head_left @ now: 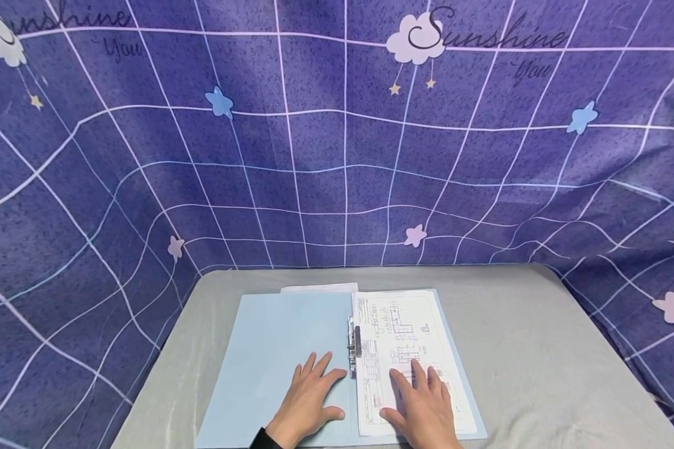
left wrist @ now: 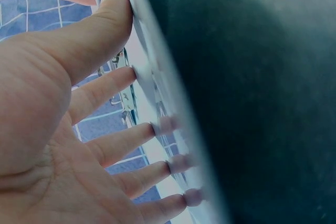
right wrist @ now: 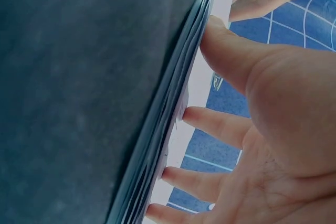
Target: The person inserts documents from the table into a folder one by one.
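Note:
A light blue folder (head_left: 281,337) lies spread flat on the grey-covered table. Its right half bears a stack of white sheets (head_left: 379,399) printed with technical drawings, and a metal clip (head_left: 352,349) runs along the spine. My left hand (head_left: 309,399) rests with fingers spread on the bare left cover, close to the clip. On the printed sheets lies my right hand (head_left: 424,405), its fingers spread too. In the right wrist view, the fingertips (right wrist: 191,114) touch the top page and the stack's layered edge shows. The left wrist view shows the left thumb (left wrist: 113,19) against the folder's surface.
A strip of white paper (head_left: 320,288) sticks out behind the folder's top edge. The grey cloth (head_left: 539,349) spreads over the table on both sides. Purple curtains (head_left: 326,143) with a white grid, stars and clouds surround the table at the back and sides.

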`<state>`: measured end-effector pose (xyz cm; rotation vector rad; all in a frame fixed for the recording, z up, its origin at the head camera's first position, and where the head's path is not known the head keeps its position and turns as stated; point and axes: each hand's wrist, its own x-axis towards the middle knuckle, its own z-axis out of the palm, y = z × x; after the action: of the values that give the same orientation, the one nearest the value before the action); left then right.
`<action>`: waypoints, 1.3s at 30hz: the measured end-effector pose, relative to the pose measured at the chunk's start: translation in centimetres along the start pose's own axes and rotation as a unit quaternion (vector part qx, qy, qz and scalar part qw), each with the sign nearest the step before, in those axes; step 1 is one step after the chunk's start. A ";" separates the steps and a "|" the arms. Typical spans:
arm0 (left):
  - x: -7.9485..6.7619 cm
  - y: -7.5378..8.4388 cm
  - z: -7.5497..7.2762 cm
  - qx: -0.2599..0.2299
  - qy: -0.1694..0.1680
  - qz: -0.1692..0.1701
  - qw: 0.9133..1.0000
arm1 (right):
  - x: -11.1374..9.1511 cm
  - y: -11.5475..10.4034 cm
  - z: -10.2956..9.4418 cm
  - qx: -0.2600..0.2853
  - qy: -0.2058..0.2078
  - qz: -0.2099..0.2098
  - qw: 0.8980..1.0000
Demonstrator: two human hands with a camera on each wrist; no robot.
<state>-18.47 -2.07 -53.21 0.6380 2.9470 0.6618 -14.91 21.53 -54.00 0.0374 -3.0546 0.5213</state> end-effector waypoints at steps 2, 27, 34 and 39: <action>0.0 0.0 0.0 0.001 0.001 0.000 1.000 | 0.0 0.0 0.0 -0.003 -0.002 0.001 1.000; 5.3 -0.5 -5.3 0.005 0.039 0.015 0.999 | 0.0 0.6 -0.3 0.005 0.018 -0.006 1.000; 11.7 -3.7 -8.5 0.063 0.114 -0.023 0.991 | -0.1 0.6 -0.1 0.016 0.012 -0.004 1.000; 14.8 -6.4 -9.6 0.098 0.138 -0.027 0.985 | -0.3 0.6 -0.1 0.022 0.007 -0.006 1.000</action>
<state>-35.77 -5.14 -46.69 0.5132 3.3055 0.4943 -14.65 22.09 -54.09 0.0533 -3.0261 0.5866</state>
